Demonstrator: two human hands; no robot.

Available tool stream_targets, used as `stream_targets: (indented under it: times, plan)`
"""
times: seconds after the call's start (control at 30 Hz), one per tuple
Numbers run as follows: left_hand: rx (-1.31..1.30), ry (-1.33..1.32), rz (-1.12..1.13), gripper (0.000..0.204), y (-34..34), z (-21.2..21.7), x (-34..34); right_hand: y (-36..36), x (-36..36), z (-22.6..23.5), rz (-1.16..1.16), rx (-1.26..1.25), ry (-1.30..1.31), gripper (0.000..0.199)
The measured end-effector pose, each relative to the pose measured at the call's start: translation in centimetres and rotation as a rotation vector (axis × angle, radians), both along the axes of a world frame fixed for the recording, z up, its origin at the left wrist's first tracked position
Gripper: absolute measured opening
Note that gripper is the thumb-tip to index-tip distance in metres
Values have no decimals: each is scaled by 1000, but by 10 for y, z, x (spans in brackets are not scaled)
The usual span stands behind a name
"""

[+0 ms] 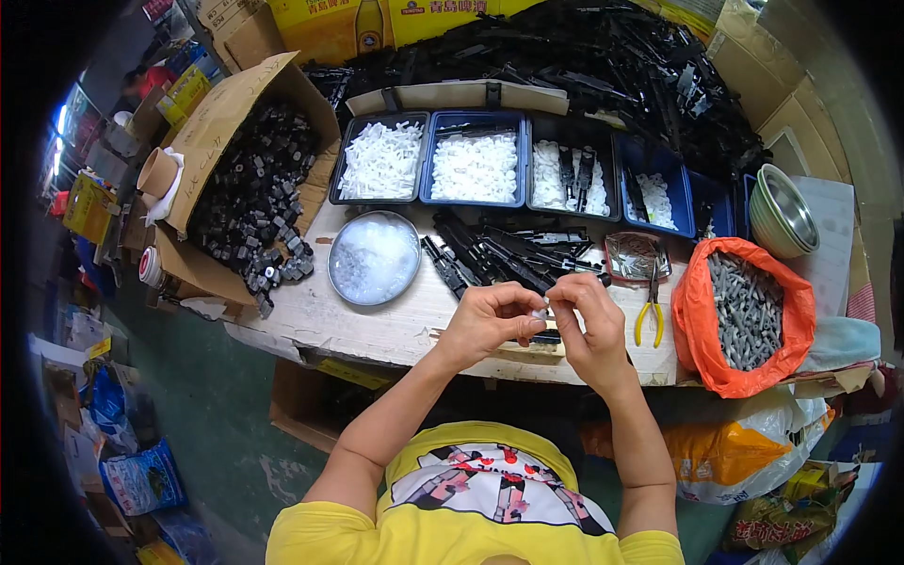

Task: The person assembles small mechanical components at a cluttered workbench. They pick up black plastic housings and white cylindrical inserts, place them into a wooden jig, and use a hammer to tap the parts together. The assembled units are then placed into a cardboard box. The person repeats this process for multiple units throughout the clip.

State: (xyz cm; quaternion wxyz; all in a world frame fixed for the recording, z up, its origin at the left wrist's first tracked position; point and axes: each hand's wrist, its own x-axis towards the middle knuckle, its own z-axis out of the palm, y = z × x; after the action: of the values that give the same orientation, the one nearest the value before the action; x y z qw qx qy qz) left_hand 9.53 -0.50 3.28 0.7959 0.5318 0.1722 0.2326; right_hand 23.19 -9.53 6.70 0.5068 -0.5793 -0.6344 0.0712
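Observation:
My left hand and my right hand meet over the front edge of the workbench, fingers pinched close together. Something small and pale shows at the left fingertips; its kind is too small to tell. Whatever the right fingertips pinch is hidden. Below the hands, a dark strip-like part lies at the bench edge, partly covered. Just beyond them is a pile of long black plastic parts. Yellow-handled pliers lie right of my right hand, below a clear dish of thin reddish-brown pieces.
A round pan of translucent bits sits left. Behind stand bins of white pieces, backed by a black parts heap. A carton spills black blocks at left. At right are an orange bag of grey pieces and stacked bowls.

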Motion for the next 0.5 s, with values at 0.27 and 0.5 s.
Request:
stream_targets:
  times: [0.27, 0.5]
  plan:
    - [260, 46, 85, 16, -4, -3, 2, -5, -4, -5, -48, 46, -7, 17]
    - [311, 63, 79, 18, -6, 2, 3, -9, -2, -8, -36, 66, 50, 17]
